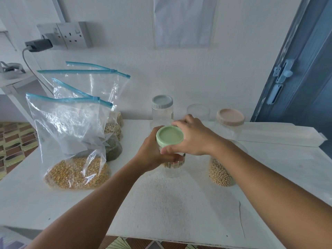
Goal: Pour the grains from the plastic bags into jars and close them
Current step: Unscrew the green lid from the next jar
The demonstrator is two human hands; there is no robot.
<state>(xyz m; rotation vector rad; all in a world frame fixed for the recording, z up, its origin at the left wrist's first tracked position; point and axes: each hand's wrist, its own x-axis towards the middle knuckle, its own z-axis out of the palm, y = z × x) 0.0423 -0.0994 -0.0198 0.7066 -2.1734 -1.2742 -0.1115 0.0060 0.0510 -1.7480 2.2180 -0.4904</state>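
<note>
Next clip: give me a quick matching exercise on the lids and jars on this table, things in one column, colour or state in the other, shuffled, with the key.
Things:
1. lid under the right hand
2. lid on the rear left jar
3. lid on the right rear jar
4. jar under the right forearm

Colour or state:
A. pinkish beige
B. holds pale round grains
C. green
D. grey

Pairs: 1-C, 2-D, 3-A, 4-B
</note>
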